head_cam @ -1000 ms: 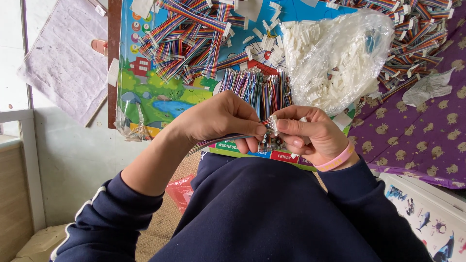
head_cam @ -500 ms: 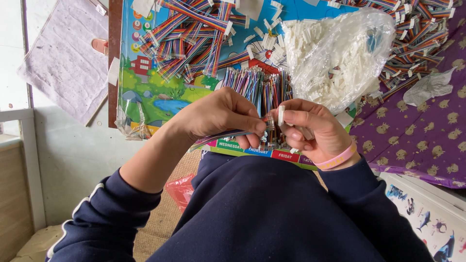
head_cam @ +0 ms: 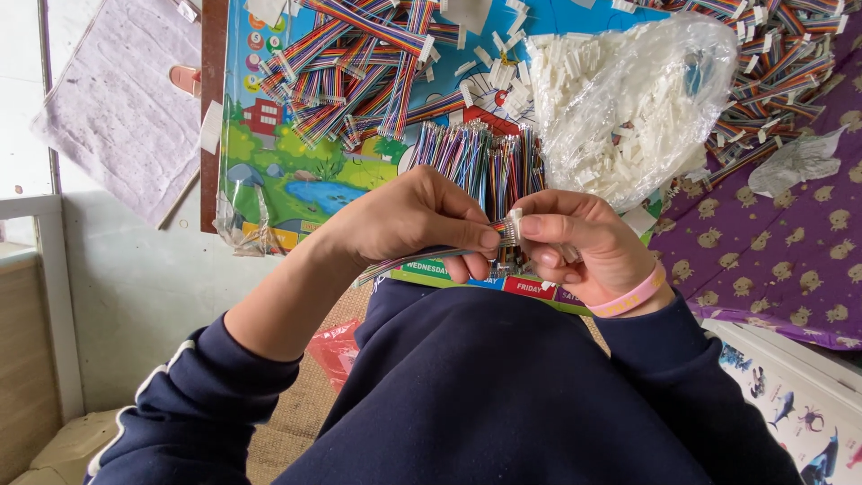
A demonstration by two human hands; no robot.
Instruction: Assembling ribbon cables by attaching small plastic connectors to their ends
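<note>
1. Since half a second ago, my hands have drawn closer together, and the white connector [head_cam: 514,227] now sits right between my fingertips.
2. My left hand [head_cam: 417,220] pinches the rainbow ribbon cable [head_cam: 404,262] flat between thumb and fingers; the cable trails down-left beneath my palm.
3. My right hand [head_cam: 584,244], with a pink wristband [head_cam: 634,296], is clamped on the connector at the cable's end.
4. Just beyond lie a bundle of loose coloured wires [head_cam: 476,157], finished cables [head_cam: 359,63], and a clear bag of white connectors [head_cam: 628,99] on the colourful board [head_cam: 287,171].
</note>
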